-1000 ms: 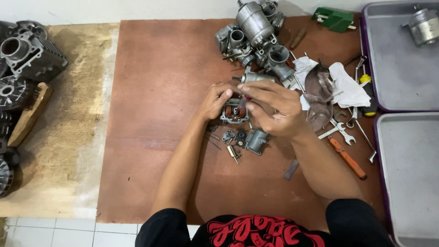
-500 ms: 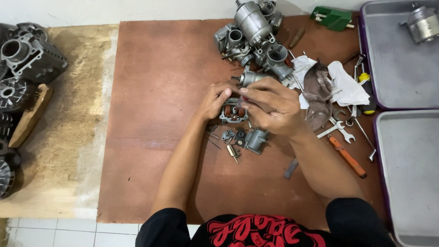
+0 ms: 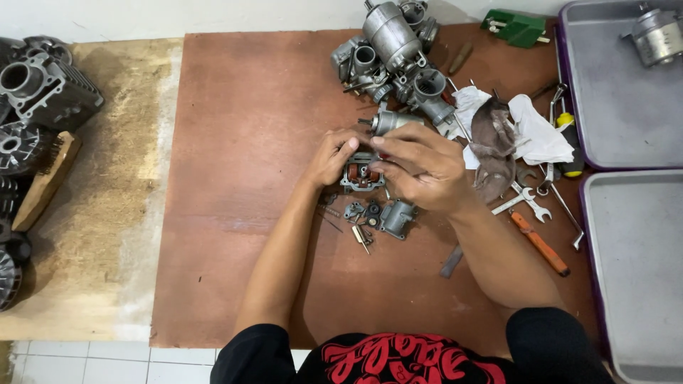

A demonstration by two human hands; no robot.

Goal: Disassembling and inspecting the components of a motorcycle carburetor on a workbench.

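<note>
Both hands meet over a small grey metal carburettor body with reddish-brown parts inside, held just above the reddish-brown board that covers the bench. The left hand is curled around the body's left side, fingers bent and thumb pressed to its top edge. The right hand lies over the right side with its fingers half closed and the fingertips pinching at the upper rim; whether they hold some small piece of their own cannot be told.

Just below the hands lie loose small parts: a grey cast bowl-shaped cover, dark fittings and thin pins. Just beyond the fingertips rests a short cylindrical metal piece, and farther off a cluster of dull grey cast carburettor housings with round bores.

To the right of the right hand sit crumpled rags, white and brownish, soft and stained. Near them are bright steel spanners and an orange-handled screwdriver, both beside the right forearm. Farther right stand two grey trays with purple rims; the far one carries a round metal part. A flat green rectangular piece lies at the board's far edge.

Well to the left of the left hand, on bare worn wood, sit dark finned engine castings.
</note>
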